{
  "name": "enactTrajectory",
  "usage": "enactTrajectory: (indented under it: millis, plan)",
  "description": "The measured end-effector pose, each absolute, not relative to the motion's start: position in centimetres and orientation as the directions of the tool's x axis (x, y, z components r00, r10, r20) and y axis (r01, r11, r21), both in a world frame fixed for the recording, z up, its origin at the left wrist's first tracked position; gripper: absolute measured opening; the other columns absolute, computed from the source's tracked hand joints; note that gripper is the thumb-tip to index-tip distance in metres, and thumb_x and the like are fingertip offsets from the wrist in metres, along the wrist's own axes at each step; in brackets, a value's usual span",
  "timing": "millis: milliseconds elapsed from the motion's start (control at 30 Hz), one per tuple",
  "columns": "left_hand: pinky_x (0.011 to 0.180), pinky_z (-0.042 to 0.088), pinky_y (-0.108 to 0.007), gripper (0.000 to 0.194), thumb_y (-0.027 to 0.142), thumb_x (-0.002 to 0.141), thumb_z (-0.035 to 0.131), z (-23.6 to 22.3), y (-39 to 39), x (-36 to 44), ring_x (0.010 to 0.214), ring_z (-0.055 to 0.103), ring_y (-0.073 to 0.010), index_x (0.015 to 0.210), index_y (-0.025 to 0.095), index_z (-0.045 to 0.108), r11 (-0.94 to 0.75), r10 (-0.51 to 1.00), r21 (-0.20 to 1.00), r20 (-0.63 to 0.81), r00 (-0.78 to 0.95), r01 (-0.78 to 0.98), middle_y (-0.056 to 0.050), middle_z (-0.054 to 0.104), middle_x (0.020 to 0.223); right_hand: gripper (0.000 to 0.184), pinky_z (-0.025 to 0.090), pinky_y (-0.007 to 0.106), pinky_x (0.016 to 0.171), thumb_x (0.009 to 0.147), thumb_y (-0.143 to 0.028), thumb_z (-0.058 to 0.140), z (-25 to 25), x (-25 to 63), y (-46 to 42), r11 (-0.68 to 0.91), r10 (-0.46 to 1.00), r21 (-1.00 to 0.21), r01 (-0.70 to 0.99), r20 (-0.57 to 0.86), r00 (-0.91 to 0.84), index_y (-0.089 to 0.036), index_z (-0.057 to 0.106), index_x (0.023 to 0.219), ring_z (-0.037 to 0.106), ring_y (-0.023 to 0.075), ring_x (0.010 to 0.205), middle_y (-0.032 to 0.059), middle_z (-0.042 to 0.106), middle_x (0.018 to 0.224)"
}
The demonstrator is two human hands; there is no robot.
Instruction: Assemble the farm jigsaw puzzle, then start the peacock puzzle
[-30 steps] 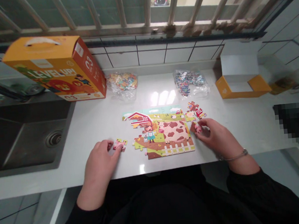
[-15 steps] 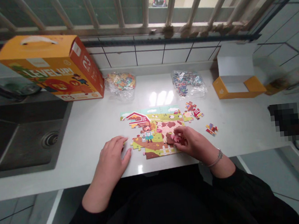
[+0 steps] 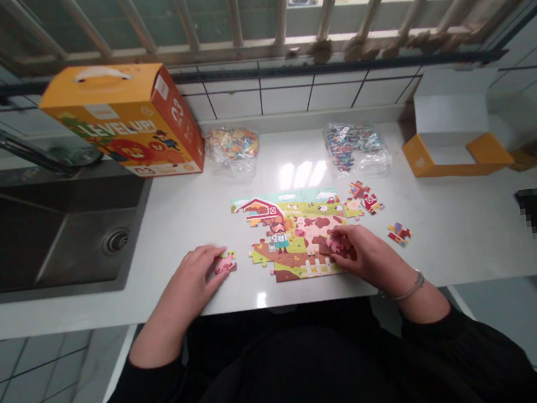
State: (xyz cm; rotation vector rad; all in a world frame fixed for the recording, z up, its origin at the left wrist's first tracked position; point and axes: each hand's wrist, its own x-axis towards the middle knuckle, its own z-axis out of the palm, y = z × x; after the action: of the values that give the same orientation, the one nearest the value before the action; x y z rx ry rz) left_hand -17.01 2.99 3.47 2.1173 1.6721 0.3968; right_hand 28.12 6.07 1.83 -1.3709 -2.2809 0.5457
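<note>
At far left, sink (image 3: 27, 263): dark basin, drain toward its right side, tap (image 3: 16, 148) above it.
Carton (image 3: 123, 123): orange, upright in the upper left of the frame, white handle on top, "LEVEL UP!" across the front.
Left hand (image 3: 188, 282): lower left of centre, fingers narrow about the left piece (image 3: 225, 262), pink and green; whether they grip it or only touch it, cannot tell.
Left bag (image 3: 232, 146): clear plastic full of orange and teal bits, just beside the carton.
Puzzle (image 3: 279, 238): flat on the white bench (image 3: 448, 241), middle of the frame; barn, farmer and cow, left edge ragged.
Right piece (image 3: 333, 244): brown with a pink pig, over the puzzle's lower right; contact beneath is hidden.
Right hand (image 3: 373, 258): fingers pinched on that piece, bracelet at the wrist.
Right bag (image 3: 355, 145): clear, bluish bits, above the loose pieces (image 3: 370, 202), which lie near the puzzle's upper right corner.
Lone piece (image 3: 399, 233): apart, below those.
Box (image 3: 454, 161): orange, lid raised, right of frame.
</note>
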Motion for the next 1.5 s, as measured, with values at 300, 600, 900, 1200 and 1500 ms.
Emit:
enactTrajectory:
  millis: [300, 600, 900, 1200, 1500]
  plan:
    - [0.105, 0.056, -0.046, 0.032, 0.040, 0.102, 0.073, 3.8, 2.6, -15.2, 0.119, 0.069, -0.0289, 0.132, 0.027, 0.072, -0.350, 0.918, 0.548, 0.039, 0.395, 0.760, -0.010, 0.074, 0.129, 0.041, 0.064, 0.048, 0.090, 0.097, -0.034, 0.072, 1.5, 28.5, 6.1, 0.435, 0.896, -0.525, 0.731, 0.171, -0.411, -0.023, 0.062, 0.135, 0.073, 0.0314, 0.105, 0.0135, 0.074, 0.116]
    - [0.103, 0.053, -0.044, 0.024, 0.027, 0.104, 0.072, 3.4, 1.8, -10.1, 0.120, 0.067, -0.0275, 0.128, 0.026, 0.072, -0.488, 0.850, 0.531, 0.110, 0.514, 0.693, -0.010, 0.072, 0.130, 0.037, 0.063, 0.047, 0.089, 0.097, -0.029, 0.072, 1.7, 28.5, 6.3, 0.487, 0.869, -0.512, 0.708, 0.206, -0.450, -0.023, 0.063, 0.132, 0.073, 0.0302, 0.102, 0.0126, 0.075, 0.114]
    - [0.098, 0.052, -0.043, 0.021, 0.032, 0.110, 0.063, 4.4, 1.6, -9.5, 0.116, 0.065, -0.0277, 0.126, 0.027, 0.075, -0.493, 0.849, 0.439, 0.054, 0.526, 0.751, -0.010, 0.069, 0.127, 0.035, 0.062, 0.049, 0.094, 0.097, -0.024, 0.070, 1.9, 28.4, 6.3, 0.512, 0.854, -0.503, 0.696, 0.209, -0.477, -0.023, 0.062, 0.131, 0.072, 0.0311, 0.107, 0.0128, 0.074, 0.117]
    - [0.095, 0.053, -0.047, 0.027, 0.023, 0.109, 0.058, 4.5, 0.8, -8.9, 0.114, 0.068, -0.0296, 0.132, 0.024, 0.073, -0.580, 0.796, 0.338, 0.041, 0.604, 0.741, -0.012, 0.074, 0.127, 0.040, 0.061, 0.050, 0.098, 0.098, -0.032, 0.075, 2.1, 28.9, 6.3, 0.483, 0.866, -0.511, 0.711, 0.163, -0.472, -0.023, 0.063, 0.135, 0.071, 0.0330, 0.114, 0.0141, 0.074, 0.125]
    - [0.096, 0.058, -0.046, 0.029, 0.023, 0.109, 0.060, 4.6, 0.1, -9.3, 0.112, 0.077, -0.0276, 0.135, 0.022, 0.074, -0.582, 0.807, 0.337, 0.125, 0.577, 0.740, -0.010, 0.081, 0.130, 0.047, 0.063, 0.051, 0.095, 0.094, -0.031, 0.077, 2.3, 29.5, 6.1, 0.377, 0.918, -0.503, 0.778, 0.091, -0.386, -0.022, 0.064, 0.138, 0.074, 0.0333, 0.109, 0.0135, 0.077, 0.119]
